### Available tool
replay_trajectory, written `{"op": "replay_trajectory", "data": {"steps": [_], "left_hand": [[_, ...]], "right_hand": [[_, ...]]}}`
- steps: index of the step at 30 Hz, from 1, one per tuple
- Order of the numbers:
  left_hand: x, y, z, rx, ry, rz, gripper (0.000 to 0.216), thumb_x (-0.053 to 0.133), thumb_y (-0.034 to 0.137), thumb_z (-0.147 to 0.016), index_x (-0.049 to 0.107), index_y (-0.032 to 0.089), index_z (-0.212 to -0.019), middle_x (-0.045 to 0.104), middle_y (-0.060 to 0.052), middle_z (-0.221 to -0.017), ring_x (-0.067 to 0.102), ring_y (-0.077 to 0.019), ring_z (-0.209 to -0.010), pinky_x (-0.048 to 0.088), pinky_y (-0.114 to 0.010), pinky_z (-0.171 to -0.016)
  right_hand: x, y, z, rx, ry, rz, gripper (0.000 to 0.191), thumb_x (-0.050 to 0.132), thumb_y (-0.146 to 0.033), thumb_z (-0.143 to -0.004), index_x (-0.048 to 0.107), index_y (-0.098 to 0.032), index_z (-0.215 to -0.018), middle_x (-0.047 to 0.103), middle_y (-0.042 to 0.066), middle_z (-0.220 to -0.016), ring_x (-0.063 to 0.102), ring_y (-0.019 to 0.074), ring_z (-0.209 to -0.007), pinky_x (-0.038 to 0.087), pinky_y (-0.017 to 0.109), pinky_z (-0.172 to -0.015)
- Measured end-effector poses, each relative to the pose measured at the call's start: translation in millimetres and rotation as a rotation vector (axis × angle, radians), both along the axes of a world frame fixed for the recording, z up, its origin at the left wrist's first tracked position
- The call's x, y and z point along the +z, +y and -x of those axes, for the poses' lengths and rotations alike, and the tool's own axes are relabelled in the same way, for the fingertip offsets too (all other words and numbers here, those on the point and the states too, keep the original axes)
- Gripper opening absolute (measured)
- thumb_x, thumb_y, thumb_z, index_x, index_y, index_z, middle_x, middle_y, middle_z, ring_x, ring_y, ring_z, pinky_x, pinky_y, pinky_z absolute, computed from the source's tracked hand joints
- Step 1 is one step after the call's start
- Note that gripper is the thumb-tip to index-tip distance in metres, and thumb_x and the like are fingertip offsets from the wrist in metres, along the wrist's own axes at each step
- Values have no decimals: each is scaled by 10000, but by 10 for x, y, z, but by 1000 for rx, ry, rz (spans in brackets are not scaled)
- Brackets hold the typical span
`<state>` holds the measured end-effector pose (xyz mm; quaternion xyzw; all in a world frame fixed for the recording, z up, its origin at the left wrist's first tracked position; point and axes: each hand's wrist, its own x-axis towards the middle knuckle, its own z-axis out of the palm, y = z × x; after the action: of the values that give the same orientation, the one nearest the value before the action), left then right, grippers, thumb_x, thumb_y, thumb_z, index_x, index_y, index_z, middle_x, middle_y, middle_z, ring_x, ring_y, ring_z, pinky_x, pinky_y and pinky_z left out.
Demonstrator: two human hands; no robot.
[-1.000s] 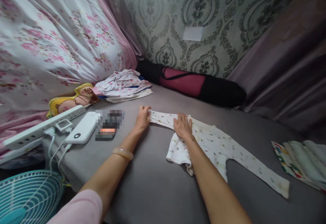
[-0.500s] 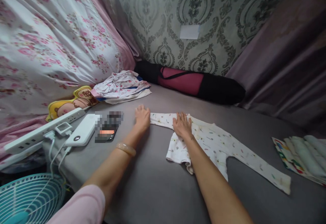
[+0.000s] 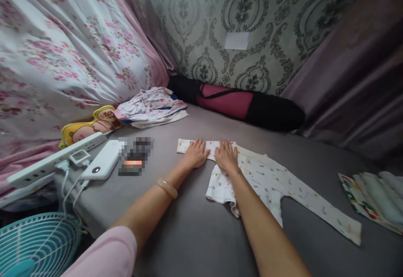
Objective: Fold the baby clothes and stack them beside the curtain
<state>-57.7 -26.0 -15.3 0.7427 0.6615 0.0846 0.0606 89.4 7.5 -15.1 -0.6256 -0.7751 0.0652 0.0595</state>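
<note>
Slid inward along the sleeve (image 3: 185,145) since a second ago, off the cuff end and toward the body of the white printed baby garment (image 3: 267,180): so much for the left hand (image 3: 195,154). Now resting palm down, fingers spread wide, gripping nothing, just beside the right hand (image 3: 225,156). No shift in the right hand: same spot at the garment's shoulder, flat, fingers splayed, holding nothing. Cuff end left bare, lying straight toward the left edge of the grey bed (image 3: 195,235). Judged from that: a smoothing pass over the sleeve, with no fold made in it yet. Garment spread across the middle of the bed, its other sleeve stretched toward the right edge.

Along the left edge: a white power strip (image 3: 47,165), a white power bank (image 3: 102,164) on a cable, a phone (image 3: 135,159) with its screen blurred. Toward the far left corner: a pile of folded clothes (image 3: 151,105) and a yellow cartoon cushion (image 3: 88,126) with red characters too small to read. No brand legible anywhere; pale patch (image 3: 237,40) on the wallpaper blank. At the right edge: a stack of folded cloths (image 3: 374,199).
</note>
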Motion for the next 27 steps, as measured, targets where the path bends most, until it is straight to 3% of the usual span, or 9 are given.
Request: {"op": "replay_trajectory", "data": {"steps": [8,12,15,18,20,22,24,27], "left_hand": [[-28,-86,488,122,89,-29,595,190,426,-982,336,73,-1438,316,-171,-1505,249,-299,-1406,189,-468,-1135],[-87,-71,725,59,-33,-45,534,217,362,-972,385,87,-1397,354,-158,-1489,277,-267,-1398,211,-464,-1135],[-128,-65,843,24,-184,-127,494,302,314,-931,409,95,-1361,372,-167,-1476,303,-243,-1386,264,-434,-1119],[-85,-122,812,43,-292,-273,471,400,305,-881,466,91,-1296,404,-188,-1440,353,-252,-1348,320,-418,-1082],[14,-219,706,50,-336,-315,388,436,304,-861,555,123,-1183,531,-166,-1305,472,-250,-1224,373,-411,-1026],[154,-365,563,27,-382,-217,299,455,328,-850,624,157,-1028,647,-114,-1066,574,-229,-1003,438,-380,-913],[298,-547,416,-43,-443,17,289,469,390,-844,649,172,-900,675,-62,-848,592,-196,-791,463,-323,-758],[440,-843,239,-133,-537,312,339,506,483,-821,649,176,-841,649,-16,-693,557,-159,-630,407,-255,-583]], "right_hand": [[-34,12,-1,3,-7,-1,577,155,-369,-954,256,-166,-1484,218,78,-1558,133,227,-1428,77,486,-1136],[-13,19,-1,5,26,28,571,183,-370,-956,254,-167,-1485,208,78,-1562,115,223,-1433,50,482,-1142],[85,65,-62,41,131,149,587,213,-407,-959,238,-159,-1491,162,84,-1573,75,220,-1444,22,479,-1147],[266,70,-253,43,378,206,585,221,-415,-968,236,-156,-1491,189,85,-1566,169,192,-1429,145,395,-1149],[405,-12,-467,19,559,155,550,267,-387,-967,289,-165,-1470,308,88,-1525,327,171,-1367,274,319,-1099],[527,-181,-744,-13,712,111,481,338,-342,-953,409,-167,-1395,482,96,-1413,485,167,-1248,372,295,-1026],[610,-420,-1067,-53,838,133,395,374,-308,-939,525,-151,-1268,628,106,-1229,618,165,-1057,465,293,-909],[632,-837,-1576,-150,859,165,302,435,-339,-900,615,-146,-1050,704,92,-952,672,156,-748,516,267,-667]]}}
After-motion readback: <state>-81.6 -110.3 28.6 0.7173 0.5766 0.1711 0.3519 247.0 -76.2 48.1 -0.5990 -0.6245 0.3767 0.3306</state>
